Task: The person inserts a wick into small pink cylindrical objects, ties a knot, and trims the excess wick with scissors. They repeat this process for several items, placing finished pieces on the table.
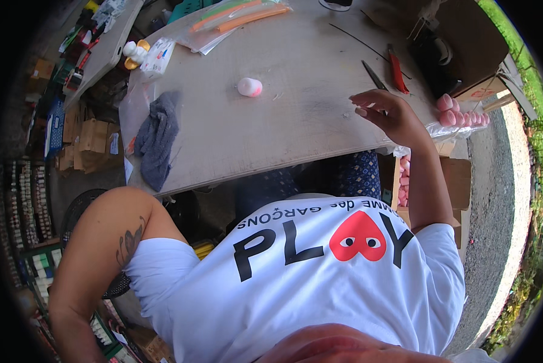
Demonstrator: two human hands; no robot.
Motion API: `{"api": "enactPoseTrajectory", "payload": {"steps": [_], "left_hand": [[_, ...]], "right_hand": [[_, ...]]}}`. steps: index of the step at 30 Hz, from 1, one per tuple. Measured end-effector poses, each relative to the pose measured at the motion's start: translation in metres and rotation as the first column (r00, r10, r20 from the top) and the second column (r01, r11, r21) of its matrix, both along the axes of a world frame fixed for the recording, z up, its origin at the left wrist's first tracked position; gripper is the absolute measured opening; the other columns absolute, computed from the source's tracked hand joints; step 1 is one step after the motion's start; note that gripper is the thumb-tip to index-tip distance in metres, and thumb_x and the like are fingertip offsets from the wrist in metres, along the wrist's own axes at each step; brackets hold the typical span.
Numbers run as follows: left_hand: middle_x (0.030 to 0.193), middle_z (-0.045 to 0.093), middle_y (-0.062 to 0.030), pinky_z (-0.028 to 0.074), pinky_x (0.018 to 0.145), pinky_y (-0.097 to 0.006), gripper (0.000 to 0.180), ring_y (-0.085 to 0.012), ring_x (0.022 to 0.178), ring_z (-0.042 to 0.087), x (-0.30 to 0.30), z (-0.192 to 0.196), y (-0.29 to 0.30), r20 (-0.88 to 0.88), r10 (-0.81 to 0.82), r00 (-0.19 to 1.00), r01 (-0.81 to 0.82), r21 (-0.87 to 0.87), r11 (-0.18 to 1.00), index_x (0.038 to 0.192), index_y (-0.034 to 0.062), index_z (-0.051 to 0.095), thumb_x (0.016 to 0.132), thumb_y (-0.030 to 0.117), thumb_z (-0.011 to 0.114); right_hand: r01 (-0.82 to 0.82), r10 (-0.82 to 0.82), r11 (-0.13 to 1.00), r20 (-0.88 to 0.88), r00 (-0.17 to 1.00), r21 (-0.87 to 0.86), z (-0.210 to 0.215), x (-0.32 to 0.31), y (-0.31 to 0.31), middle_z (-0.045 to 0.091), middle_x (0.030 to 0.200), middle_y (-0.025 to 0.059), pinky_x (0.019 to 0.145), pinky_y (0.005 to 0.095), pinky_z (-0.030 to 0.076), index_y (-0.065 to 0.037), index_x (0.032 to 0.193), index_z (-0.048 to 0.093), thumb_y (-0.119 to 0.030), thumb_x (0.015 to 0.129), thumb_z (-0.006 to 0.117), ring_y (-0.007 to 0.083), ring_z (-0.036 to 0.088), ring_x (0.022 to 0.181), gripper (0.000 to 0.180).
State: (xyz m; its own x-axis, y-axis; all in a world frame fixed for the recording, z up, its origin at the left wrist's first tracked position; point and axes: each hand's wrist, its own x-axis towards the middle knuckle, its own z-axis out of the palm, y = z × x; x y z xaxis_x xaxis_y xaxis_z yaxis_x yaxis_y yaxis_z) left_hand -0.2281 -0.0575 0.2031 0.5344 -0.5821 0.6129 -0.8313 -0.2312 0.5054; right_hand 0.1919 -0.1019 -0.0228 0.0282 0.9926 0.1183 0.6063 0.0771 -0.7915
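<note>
My right hand [395, 118] hovers above the right part of the grey table, its fingers bent and its thumb apart from them. I make out nothing held between them. Beyond the fingertips lie a dark pointed blade [374, 75] and a red-handled tool [397, 71]. Out on the middle of the table sits a small rounded white piece [249, 87] with a bright pink patch on its right end; neither hand touches it. My left arm is bent at the lower left, and its hand falls outside the picture.
A grey-blue cloth [157, 139] lies at the table's left edge. Farther back are plastic bags with orange strips [253, 18]. Pink cylindrical pieces [459, 115] line the right edge, near a large dark box [465, 45]. More pink pieces fill a cardboard box [456, 181] below.
</note>
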Motion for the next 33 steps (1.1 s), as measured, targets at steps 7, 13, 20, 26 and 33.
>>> {"api": "enactPoseTrajectory", "payload": {"steps": [7, 13, 20, 26, 33], "left_hand": [[0.091, 0.064, -0.0087, 0.049, 0.08, -0.042, 0.018, -0.0222, 0.084, 0.06, 0.019, -0.026, 0.014, -0.103, -0.115, 0.988, 0.135, 0.215, 0.967, 0.085, 0.0039, 0.062, 0.086, 0.022, 0.062], [0.096, 0.065, -0.0102, 0.05, 0.081, -0.038, 0.023, -0.0213, 0.085, 0.062, 0.015, -0.051, 0.021, -0.19, -0.153, 0.97, 0.207, 0.312, 0.927, 0.095, 0.0033, 0.061, 0.091, 0.025, 0.059], [0.097, 0.062, -0.0109, 0.05, 0.078, -0.036, 0.035, -0.0177, 0.082, 0.061, 0.07, -0.104, 0.059, -0.324, 0.255, 0.911, -0.341, -0.244, 0.908, 0.102, 0.0021, 0.06, 0.085, 0.031, 0.069], [0.12, 0.052, -0.0167, 0.043, 0.093, -0.037, 0.046, -0.0321, 0.11, 0.053, 0.071, -0.215, 0.077, -0.2, 0.979, -0.023, -0.959, 0.281, 0.035, 0.115, 0.0016, 0.056, 0.077, 0.018, 0.075], [0.126, 0.048, -0.0151, 0.039, 0.099, -0.037, 0.043, -0.0314, 0.116, 0.049, 0.037, -0.259, 0.097, -0.139, 0.921, -0.363, -0.872, 0.399, -0.284, 0.118, 0.0033, 0.056, 0.078, 0.01, 0.071]], "right_hand": [[0.195, -0.195, 0.981, 0.047, 0.98, -0.01, -0.024, -0.004, 0.018, 0.066, 0.1, 0.0077, 0.079, 0.028, 0.049, -0.006, 0.111, 0.064, -0.025, 0.088, 0.067, 0.0163, 0.062, 0.092, 0.031], [0.499, -0.567, 0.727, 0.002, 0.824, 0.471, 0.013, 0.042, 0.04, 0.064, 0.109, 0.0125, 0.086, 0.0304, 0.048, -0.003, 0.115, 0.061, -0.031, 0.083, 0.071, 0.0216, 0.06, 0.101, 0.043], [0.802, -0.799, 0.598, -0.076, 0.596, -0.003, 0.087, 0.201, 0.122, 0.061, 0.094, 0.0203, 0.076, 0.0386, 0.05, 0.004, 0.107, 0.057, -0.047, 0.081, 0.068, 0.0244, 0.06, 0.081, 0.058], [0.436, -0.573, 0.799, 0.305, 0.761, 0.414, 0.009, 0.086, 0.075, 0.05, 0.13, 0.0194, 0.103, 0.037, 0.038, -0.006, 0.128, 0.051, -0.04, 0.078, 0.073, 0.0352, 0.045, 0.123, 0.064], [0.653, -0.982, 0.071, -0.061, 0.177, 0.754, 0.015, 0.166, -0.048, 0.058, 0.117, 0.0186, 0.095, 0.0387, 0.043, -0.001, 0.119, 0.058, -0.02, 0.085, 0.066, 0.035, 0.054, 0.11, 0.04]]}}
